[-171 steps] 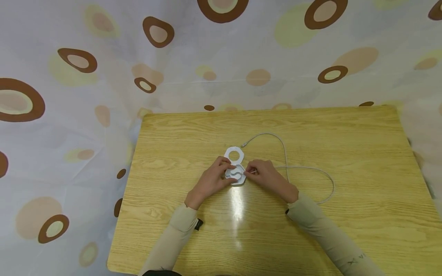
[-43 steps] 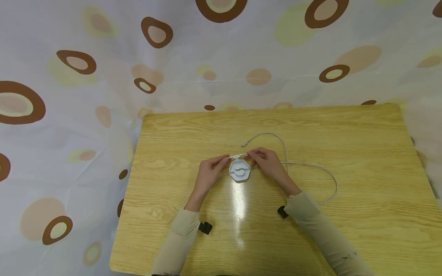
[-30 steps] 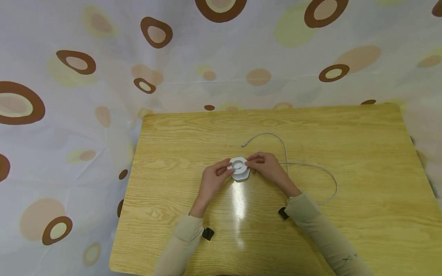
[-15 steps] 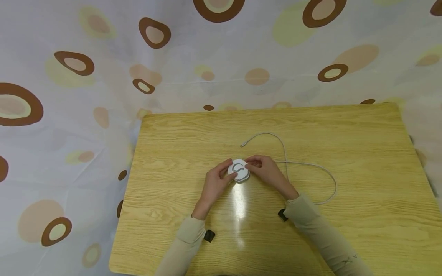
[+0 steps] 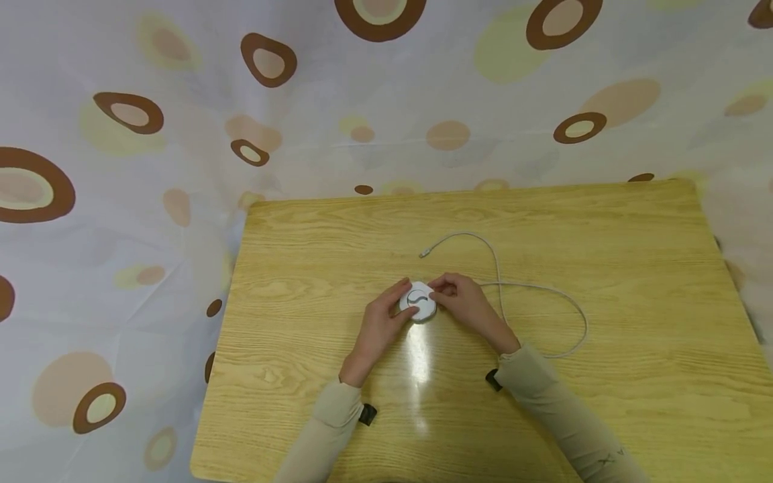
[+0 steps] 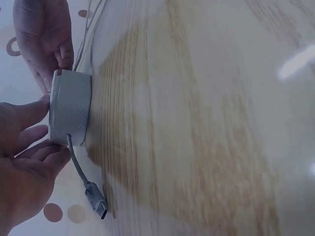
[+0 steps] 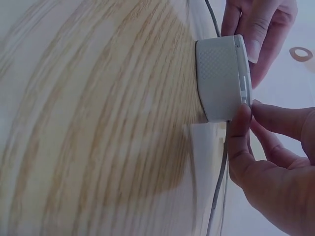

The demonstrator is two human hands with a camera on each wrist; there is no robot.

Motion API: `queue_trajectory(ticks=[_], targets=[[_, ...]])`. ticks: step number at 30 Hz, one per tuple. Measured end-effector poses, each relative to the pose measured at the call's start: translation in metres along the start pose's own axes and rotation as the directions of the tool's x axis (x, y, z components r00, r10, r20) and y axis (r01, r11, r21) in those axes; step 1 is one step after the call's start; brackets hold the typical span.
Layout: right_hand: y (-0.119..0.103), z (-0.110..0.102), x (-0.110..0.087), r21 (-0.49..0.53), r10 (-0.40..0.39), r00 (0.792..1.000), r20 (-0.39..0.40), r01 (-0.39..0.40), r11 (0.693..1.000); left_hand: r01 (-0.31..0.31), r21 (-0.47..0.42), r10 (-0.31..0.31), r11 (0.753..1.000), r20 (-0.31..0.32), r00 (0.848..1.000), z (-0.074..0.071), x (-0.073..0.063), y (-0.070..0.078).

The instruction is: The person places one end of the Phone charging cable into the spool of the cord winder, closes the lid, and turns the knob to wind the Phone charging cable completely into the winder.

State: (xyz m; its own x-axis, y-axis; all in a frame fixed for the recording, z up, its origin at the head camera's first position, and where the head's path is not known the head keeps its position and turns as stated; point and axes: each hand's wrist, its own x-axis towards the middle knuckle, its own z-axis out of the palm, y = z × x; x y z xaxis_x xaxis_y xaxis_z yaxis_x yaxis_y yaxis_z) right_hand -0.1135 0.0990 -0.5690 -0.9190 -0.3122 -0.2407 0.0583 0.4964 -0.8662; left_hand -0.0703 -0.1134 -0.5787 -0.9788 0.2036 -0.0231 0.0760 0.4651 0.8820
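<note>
A small white hexagonal cable case (image 5: 421, 307) stands on the wooden table between both hands, its lid folded down over the base. My left hand (image 5: 376, 329) grips it from the left, thumb on the near side and fingers at the far side. With thumb and fingers, my right hand (image 5: 470, 307) pinches the lid's right edge. A narrow gap shows along the lid seam of the case (image 7: 219, 73) in the right wrist view. Out of its side runs a grey cable, ending in a USB-C plug (image 6: 95, 197) in the left wrist view.
The long cable (image 5: 552, 290) loops over the table to the right, passing under the right forearm. Its other plug (image 5: 425, 253) lies beyond the case. A patterned sheet (image 5: 386, 100) hangs behind the table (image 5: 290, 268).
The cable was laid into the opened case, then both hands lifted the hinged lid and folded it down over the base. Over the last half second the hands shifted only slightly on the case.
</note>
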Motion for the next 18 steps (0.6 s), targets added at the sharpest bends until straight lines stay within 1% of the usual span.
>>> queue_trajectory(ticks=[2,8,14,18], targets=[[-0.0015,0.0004,0.0,-0.007,0.006,1.0,-0.018,-0.006,1.0,-0.016,0.035,0.016,0.999,0.007,1.0,-0.0003,0.0015,-0.0011],[-0.0031,0.0051,-0.0041,0.0,0.024,0.997,-0.071,-0.024,1.0,-0.015,0.055,0.014,0.998,0.016,1.0,-0.0003,0.0015,-0.0016],[0.0009,0.008,-0.0053,-0.021,0.03,0.997,-0.077,-0.031,0.999,-0.03,0.066,0.028,0.997,0.018,0.999,0.0014,-0.0002,-0.0014],[0.0018,0.0075,-0.0037,-0.024,0.028,0.997,-0.073,-0.03,0.999,-0.036,0.068,0.035,0.997,0.019,0.999,0.0014,0.0013,-0.0003]])
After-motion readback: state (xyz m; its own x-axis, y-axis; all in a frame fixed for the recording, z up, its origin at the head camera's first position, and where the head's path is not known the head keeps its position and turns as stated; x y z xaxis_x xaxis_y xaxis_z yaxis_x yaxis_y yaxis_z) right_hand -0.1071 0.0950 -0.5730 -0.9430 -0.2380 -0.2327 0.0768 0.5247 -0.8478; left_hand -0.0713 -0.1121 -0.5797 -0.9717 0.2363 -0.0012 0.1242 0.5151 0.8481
